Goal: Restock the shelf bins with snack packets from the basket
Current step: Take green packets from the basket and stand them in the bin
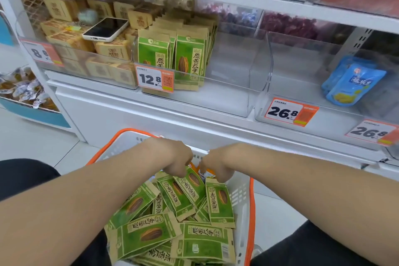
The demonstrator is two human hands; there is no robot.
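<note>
A white basket with an orange rim (243, 198) sits in front of me, piled with several green and tan sunflower-seed packets (149, 234). My left hand (176, 161) reaches down into the far end and pinches the top of one green packet (190, 183). Beside it my right hand (217, 166) grips the top edge of another green packet (219, 201), which stands upright. On the shelf above, a clear bin (226, 90) holds rows of the same green packets (190, 58) on its left side, behind a 12.8 price tag (154, 77).
A phone (105, 29) lies on tan snack boxes (112, 49) in the left bin. The clear bin with a 26.8 tag (289, 112) stands to the right, and blue pouches (352, 84) lie in the far right bin. A low bin of wrapped sweets (23, 90) is at the left.
</note>
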